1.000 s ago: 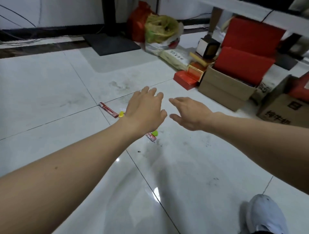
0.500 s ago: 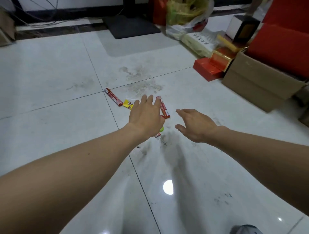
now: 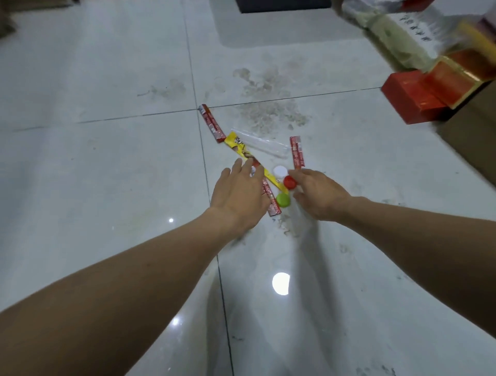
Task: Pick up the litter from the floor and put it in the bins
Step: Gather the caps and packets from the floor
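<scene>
Litter lies in a cluster on the white tile floor. There is a red wrapper [image 3: 212, 123], a yellow wrapper [image 3: 239, 148], a clear plastic sleeve [image 3: 260, 142] and a second red wrapper [image 3: 297, 151]. A third red wrapper [image 3: 272, 205] is partly under my left hand. Beside them sit a white cap [image 3: 280, 171], a red cap [image 3: 290, 182] and a green cap [image 3: 283, 200]. My left hand [image 3: 239, 196] reaches with straight fingers onto the yellow wrapper. My right hand [image 3: 319, 196] pinches the red cap between forefinger and thumb. No bin is in view.
Red gift boxes [image 3: 418, 99] and a cardboard box [image 3: 472, 134] stand at the right. A white bag [image 3: 389, 35] lies at the back right and a dark mat [image 3: 281, 2] at the top edge. Dirty smudges [image 3: 268, 112] mark the tiles behind the litter.
Both hands have dropped forward and down to the litter. The right hand's fingers have closed round the red cap, and the view has tilted down toward the floor.
</scene>
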Motion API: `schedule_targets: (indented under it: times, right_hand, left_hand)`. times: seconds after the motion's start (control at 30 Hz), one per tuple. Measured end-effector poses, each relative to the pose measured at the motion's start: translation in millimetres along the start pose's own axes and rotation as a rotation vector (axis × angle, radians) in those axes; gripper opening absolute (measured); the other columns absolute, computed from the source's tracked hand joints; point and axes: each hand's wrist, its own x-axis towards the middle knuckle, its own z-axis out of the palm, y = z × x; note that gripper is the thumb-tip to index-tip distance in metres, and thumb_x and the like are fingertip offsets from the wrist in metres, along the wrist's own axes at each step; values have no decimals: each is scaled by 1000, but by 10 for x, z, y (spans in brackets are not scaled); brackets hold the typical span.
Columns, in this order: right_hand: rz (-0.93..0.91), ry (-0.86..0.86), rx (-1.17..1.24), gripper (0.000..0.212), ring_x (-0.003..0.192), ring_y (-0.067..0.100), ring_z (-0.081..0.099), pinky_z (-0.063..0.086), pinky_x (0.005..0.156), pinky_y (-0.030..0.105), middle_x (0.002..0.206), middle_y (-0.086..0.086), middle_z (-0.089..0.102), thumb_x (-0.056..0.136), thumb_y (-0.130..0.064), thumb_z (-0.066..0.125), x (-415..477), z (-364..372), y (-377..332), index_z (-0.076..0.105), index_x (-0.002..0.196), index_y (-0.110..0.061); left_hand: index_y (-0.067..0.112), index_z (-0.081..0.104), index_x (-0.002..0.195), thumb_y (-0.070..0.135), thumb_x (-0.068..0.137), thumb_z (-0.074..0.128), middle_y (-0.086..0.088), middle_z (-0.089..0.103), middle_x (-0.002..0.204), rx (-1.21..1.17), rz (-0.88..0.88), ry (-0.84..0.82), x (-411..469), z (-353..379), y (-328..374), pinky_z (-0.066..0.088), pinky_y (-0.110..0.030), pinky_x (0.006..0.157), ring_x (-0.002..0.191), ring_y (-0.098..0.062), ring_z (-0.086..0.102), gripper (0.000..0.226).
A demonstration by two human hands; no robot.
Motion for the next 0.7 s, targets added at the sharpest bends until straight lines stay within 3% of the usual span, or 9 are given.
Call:
schedule_targets:
  times: [0.17, 0.33, 0.4, 0.57, 0.7]
  right_hand:
    - [-51, -5, -24, 43, 125, 32, 45, 42, 102, 44, 133, 11, 49, 90, -5, 53, 310, 173, 148, 49, 134, -9]
    - [-78, 64, -32, 12, 94, 30, 54, 49, 79, 41, 100, 9, 56, 83, 0, 56, 409, 249, 210, 62, 85, -10]
    - [-81, 83, -19, 16, 84, 31, 54, 51, 74, 42, 91, 10, 54, 82, -2, 55, 419, 278, 219, 57, 71, -13]
    - [-103, 96, 1, 12, 81, 32, 56, 51, 74, 40, 93, 13, 56, 85, -2, 57, 400, 333, 260, 65, 77, -7]
    - [-140, 117, 50, 19, 83, 31, 53, 47, 75, 40, 89, 14, 57, 89, -9, 54, 375, 323, 325, 56, 71, -11]
  left_hand:
    - [14, 16, 153, 46, 97, 39, -10, 14, 160, 8, -45, -27, 42, 110, -52, 17, -41, 117, 148, -27, 8, 68]
    - [15, 14, 154, 46, 98, 38, -10, 15, 160, 10, -58, -35, 69, 179, -26, 17, -41, 117, 148, -27, 9, 69]
    - [15, 14, 154, 46, 98, 38, -10, 15, 160, -1, -60, -40, 79, 211, 7, 17, -41, 117, 148, -27, 9, 68]
    - [15, 23, 151, 43, 96, 42, -11, 20, 158, -34, -38, -30, 131, 274, 115, 21, -40, 114, 146, -28, 15, 65]
    - [15, 34, 146, 40, 94, 48, -10, 34, 152, -80, -21, 6, 197, 345, 222, 28, -39, 110, 140, -28, 27, 59]
